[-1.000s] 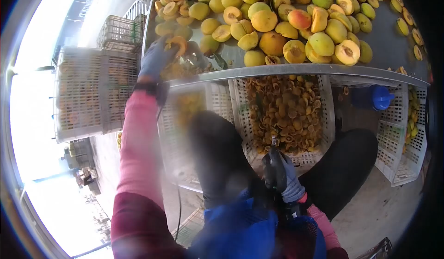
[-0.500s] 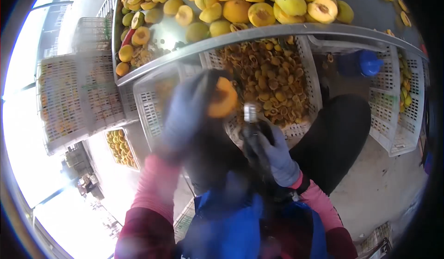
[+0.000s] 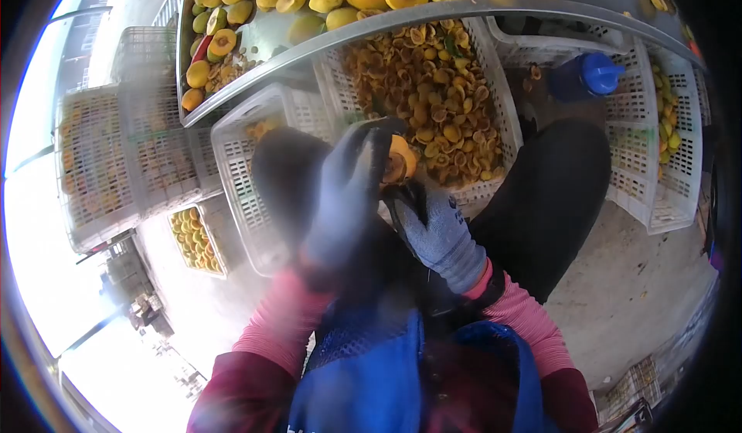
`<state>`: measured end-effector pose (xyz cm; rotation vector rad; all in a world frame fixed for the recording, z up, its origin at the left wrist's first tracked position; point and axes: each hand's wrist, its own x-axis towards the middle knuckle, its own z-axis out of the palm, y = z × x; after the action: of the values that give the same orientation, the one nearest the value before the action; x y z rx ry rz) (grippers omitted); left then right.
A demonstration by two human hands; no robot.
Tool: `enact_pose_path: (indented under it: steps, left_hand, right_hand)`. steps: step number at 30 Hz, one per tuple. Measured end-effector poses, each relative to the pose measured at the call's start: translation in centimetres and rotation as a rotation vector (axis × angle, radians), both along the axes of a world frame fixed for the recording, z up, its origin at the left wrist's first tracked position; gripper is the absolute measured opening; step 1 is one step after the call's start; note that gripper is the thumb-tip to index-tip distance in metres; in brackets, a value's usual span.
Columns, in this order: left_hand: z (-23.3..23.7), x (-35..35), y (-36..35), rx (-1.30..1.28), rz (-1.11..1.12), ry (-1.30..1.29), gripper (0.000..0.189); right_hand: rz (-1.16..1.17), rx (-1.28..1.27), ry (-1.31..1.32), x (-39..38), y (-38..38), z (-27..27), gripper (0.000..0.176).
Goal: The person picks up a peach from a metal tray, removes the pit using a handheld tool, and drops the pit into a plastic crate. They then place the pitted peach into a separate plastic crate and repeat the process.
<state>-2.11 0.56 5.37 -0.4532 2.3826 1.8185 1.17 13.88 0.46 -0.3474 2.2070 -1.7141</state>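
Observation:
My left hand [image 3: 349, 182], in a grey glove with dark fingertips, is closed on a halved orange fruit [image 3: 399, 160] above my lap. Its cut face shows a dark hollow. My right hand [image 3: 440, 236], gloved the same way, is closed just below the fruit, around a dark tool whose tip is hidden by the fruit and fingers. Both hands nearly touch. Behind them a white crate [image 3: 506, 116] holds many small, scooped fruit pieces.
A metal table edge [image 3: 309, 44] runs across the top, with whole and halved fruit on it. Beside my left knee stands a white crate [image 3: 247, 193]. A blue bottle [image 3: 599, 75] is by another crate [image 3: 645, 135] at right. Stacked crates [image 3: 100, 162] stand at left.
My hands have come together, with the tool's metal tip now out of sight at the fruit. The camera view has shifted, so the table and crates appear higher.

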Motion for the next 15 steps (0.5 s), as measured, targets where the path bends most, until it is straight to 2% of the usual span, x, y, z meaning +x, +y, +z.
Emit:
enact_pose_path:
  steps: [1, 3, 5, 7, 8, 10, 12, 15]
  left_hand:
    - [-0.1, 0.1, -0.2, -0.008, -0.048, 0.004, 0.030]
    - [-0.3, 0.2, -0.5, -0.020, -0.139, 0.008, 0.029]
    - [0.0, -0.1, -0.7, -0.051, -0.205, -0.007, 0.027]
    - [0.1, -0.1, -0.7, -0.060, -0.242, 0.001, 0.028]
    - [0.2, -0.2, -0.6, -0.057, -0.251, 0.020, 0.029]
    - [0.2, -0.1, -0.6, -0.087, -0.274, 0.049, 0.030]
    - [0.0, 0.0, -0.6, -0.151, -0.300, 0.075, 0.032]
    - [-1.4, 0.7, -0.6, -0.130, -0.284, 0.162, 0.033]
  right_hand:
    - [0.004, -0.002, -0.007, 0.3, 0.1, 0.0, 0.039]
    - [-0.027, -0.081, -0.180, 1.1, 0.0, -0.3, 0.040]
    - [0.004, -0.239, -0.160, 1.7, 0.2, -1.4, 0.039]
    - [0.020, -0.483, -0.502, 1.4, 0.7, -0.7, 0.036]
    - [0.018, -0.646, -0.854, 1.0, 1.2, 0.1, 0.033]
    - [0.032, -0.794, -1.232, 0.3, 1.5, 1.9, 0.029]
    - [0.064, -0.775, -1.273, 0.0, 1.3, 2.7, 0.036]
    - [0.286, -1.194, -1.612, 0.8, 1.2, 0.7, 0.038]
